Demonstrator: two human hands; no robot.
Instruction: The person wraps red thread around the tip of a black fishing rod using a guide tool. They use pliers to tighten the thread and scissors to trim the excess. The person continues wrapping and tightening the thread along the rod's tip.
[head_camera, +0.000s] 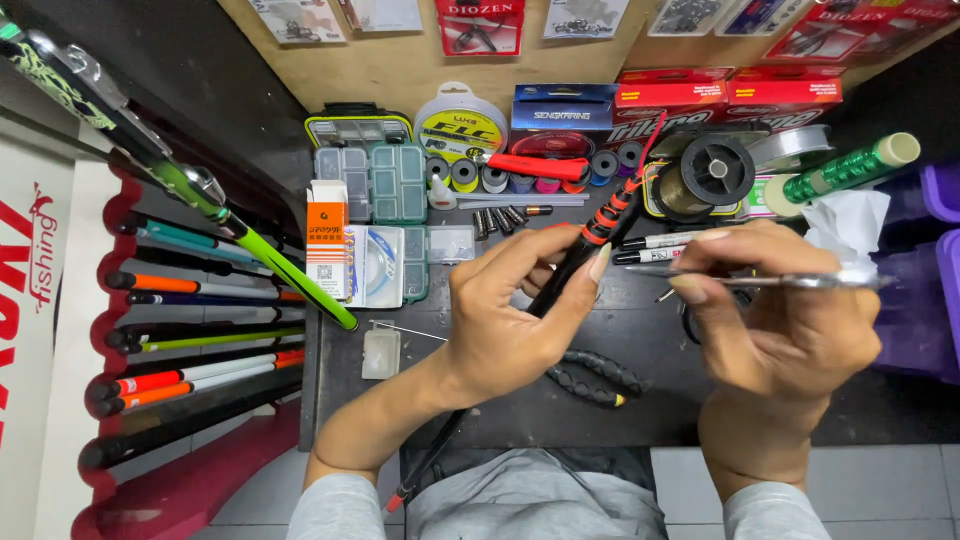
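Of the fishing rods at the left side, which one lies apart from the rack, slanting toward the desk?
The bright green rod. It slants from the upper left down onto the black desk, ending beside the orange box; the others lie level in the red rack.

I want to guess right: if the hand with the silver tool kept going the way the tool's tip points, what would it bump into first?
The right hand aims its silver tool leftward. It would probably meet the black rod with orange wraps in the left hand first, though depth is unclear.
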